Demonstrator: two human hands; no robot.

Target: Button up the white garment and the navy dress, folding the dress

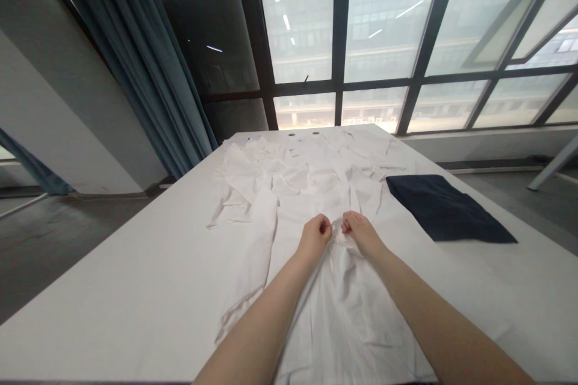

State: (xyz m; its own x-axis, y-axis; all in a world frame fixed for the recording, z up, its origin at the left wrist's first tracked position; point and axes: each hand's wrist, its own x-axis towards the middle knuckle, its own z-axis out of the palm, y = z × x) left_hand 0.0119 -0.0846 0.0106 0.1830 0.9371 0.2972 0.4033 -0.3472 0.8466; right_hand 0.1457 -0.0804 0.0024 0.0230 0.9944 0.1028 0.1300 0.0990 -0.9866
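Note:
A long white garment (pixel 352 295) lies in soft folds down the near middle of the table, between my forearms. My left hand (pixel 317 232) is closed, its fingertips pinching the white fabric at its upper part. Close by on the right, my right hand (pixel 359 230) also has its fingers curled in a pinch on the same cloth. A small gap with gathered fabric separates the two hands. To the left, a white sleeve (pixel 258 240) stretches toward the near edge. The pinched bit of cloth is mostly hidden by my fingers.
More rumpled white clothes (pixel 289 171) spread over the far half of the white table (pixel 135 289). A folded dark navy cloth (pixel 447 207) rests at the right. Beyond the table stand large framed windows (pixel 379 18), with a blue curtain (pixel 135 42) on the left.

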